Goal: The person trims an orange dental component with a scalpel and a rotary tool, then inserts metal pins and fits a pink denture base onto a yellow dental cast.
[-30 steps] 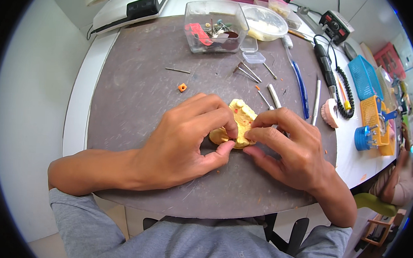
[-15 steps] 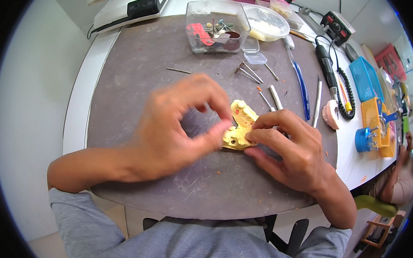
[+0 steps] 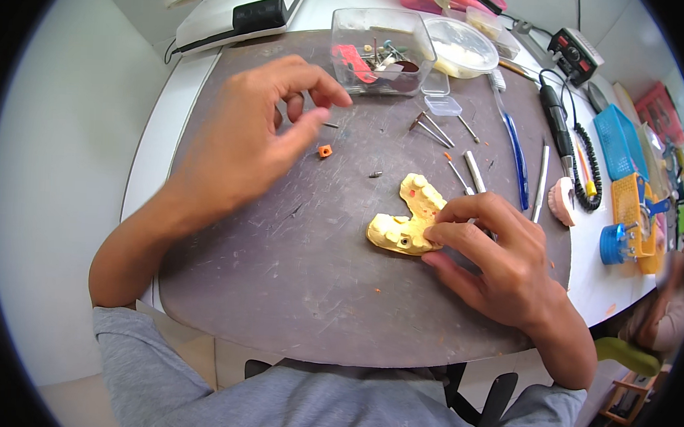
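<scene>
The yellow dental cast [image 3: 421, 223] lies on the tabletop [image 3: 278, 287], before the person; the right hand [image 3: 500, 258] pinches its right edge, the thumb lower than the other fingers; in my opinion this grip should be firm but gentle, leaving the dark-rimmed hole [image 3: 404, 242] free; a small metal part [image 3: 375, 174] and an orange cube [image 3: 326, 151] lie apart; the left hand [image 3: 266, 126] is bent near a thin metal rod [image 3: 330, 124], thumb and index spread; whether it touches, I cannot tell.
</scene>
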